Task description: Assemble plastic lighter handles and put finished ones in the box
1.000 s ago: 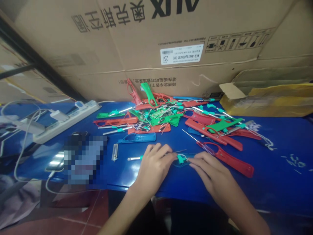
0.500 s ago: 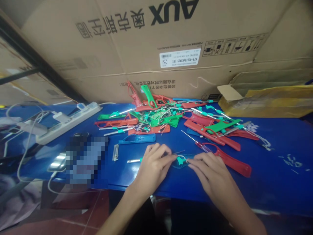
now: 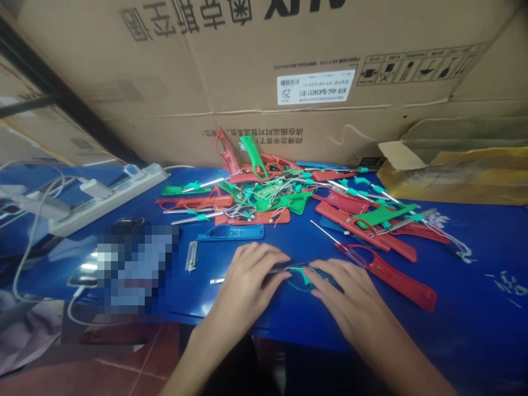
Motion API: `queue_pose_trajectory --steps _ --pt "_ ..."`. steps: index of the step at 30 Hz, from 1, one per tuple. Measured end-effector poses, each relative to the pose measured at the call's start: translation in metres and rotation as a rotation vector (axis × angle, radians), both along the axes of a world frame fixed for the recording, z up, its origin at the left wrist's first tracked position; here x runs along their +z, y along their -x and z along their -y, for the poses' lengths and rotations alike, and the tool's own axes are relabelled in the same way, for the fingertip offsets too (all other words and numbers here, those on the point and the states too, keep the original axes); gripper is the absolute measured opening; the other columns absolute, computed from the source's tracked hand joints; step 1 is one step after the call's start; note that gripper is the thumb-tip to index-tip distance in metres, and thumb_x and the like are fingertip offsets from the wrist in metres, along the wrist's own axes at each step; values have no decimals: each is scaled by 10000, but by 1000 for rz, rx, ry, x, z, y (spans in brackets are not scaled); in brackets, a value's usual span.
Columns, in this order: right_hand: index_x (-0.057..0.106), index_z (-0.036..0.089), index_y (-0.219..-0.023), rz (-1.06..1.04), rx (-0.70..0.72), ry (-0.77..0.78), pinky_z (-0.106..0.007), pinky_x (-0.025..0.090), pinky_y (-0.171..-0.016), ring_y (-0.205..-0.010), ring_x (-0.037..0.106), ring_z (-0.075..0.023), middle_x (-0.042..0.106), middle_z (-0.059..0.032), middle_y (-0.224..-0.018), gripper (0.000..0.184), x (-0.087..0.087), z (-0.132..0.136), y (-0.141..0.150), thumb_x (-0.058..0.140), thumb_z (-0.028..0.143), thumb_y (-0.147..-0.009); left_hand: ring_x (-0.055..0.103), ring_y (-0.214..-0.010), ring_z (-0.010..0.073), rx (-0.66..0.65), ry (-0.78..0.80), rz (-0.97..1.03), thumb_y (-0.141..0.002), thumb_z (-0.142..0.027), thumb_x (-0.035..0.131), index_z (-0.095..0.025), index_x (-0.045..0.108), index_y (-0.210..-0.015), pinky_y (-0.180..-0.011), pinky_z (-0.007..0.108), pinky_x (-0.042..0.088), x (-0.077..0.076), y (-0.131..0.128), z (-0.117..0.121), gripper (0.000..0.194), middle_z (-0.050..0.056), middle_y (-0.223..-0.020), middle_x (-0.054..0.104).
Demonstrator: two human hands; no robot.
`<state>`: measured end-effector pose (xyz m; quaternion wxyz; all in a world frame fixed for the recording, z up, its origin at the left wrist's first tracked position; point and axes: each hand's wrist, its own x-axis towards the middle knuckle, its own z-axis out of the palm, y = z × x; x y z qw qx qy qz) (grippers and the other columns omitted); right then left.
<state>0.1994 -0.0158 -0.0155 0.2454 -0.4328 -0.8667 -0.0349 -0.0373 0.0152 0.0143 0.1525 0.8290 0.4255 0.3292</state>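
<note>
My left hand point(image 3: 251, 280) and my right hand point(image 3: 344, 291) are closed from both sides on a blue lighter casing point(image 3: 301, 286) near the table's front edge. Between my fingertips a green plastic piece point(image 3: 303, 275) with thin pale wires shows in the casing. A metal tube point(image 3: 216, 281) sticks out to the left from behind my left hand. My fingers cover most of the casing. Just beyond my right hand lie a red casing point(image 3: 404, 280) and a thin screwdriver point(image 3: 325, 234).
A pile of green casings point(image 3: 284, 202), red casings point(image 3: 367, 231) and wired metal tubes spreads across the blue table. A blue casing point(image 3: 231, 232) and a small clear part point(image 3: 191, 256) lie nearer. At left is a power strip point(image 3: 111, 198); a large cardboard box point(image 3: 185, 82) stands behind.
The head view has shifted slightly. My right fingers have moved left and further over the blue casing, hiding more of the green piece and its wires. Both hands keep their hold.
</note>
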Motion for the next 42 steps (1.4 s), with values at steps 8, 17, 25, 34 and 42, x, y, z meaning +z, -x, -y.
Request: queue_pose_trajectory --steps 8,17,25,34,42 --pt "622 232 -1356 -18 -23 27 -422 486 -977 -1169 606 -249 705 -77 -1295 327 0 -1 0 453 214 -1077 612 -975 199 25 27 -102 -1034 -191 622 -238 719 -1155 -889 382 418 2 21 6 161 23 -1113 708" --pt "567 287 -1472 49 68 156 -424 492 -991 -1231 592 -241 647 -12 -1469 500 -1 3 -11 477 84 -1024 621 -924 195 39 45 -55 -1056 -202 585 -235 727 -1124 -837 374 437 -4 19 5 161 35 -1084 720" --pt "648 293 -1398 0 47 135 -426 525 -983 -1169 646 -229 714 -29 -1372 513 0 2 -9 481 43 -982 615 -905 197 50 61 -62 -1060 -232 581 -232 732 -1100 -800 360 410 -6 19 4 156 30 -1070 717" --pt "665 252 -1365 -67 105 152 -393 597 -979 -1171 647 -212 732 -26 -1332 489 3 1 -12 488 22 -972 614 -903 193 57 69 -61 -1060 -250 587 -234 730 -1075 -790 356 404 -7 19 5 144 27 -1055 715" --pt "597 279 -1440 -98 93 261 -426 604 -1032 -1266 603 -225 684 -31 -1403 528 5 5 -10 464 30 -994 598 -1067 211 2 80 -64 -1044 -253 621 -230 654 -1250 -909 374 417 2 8 5 210 43 -1199 677"
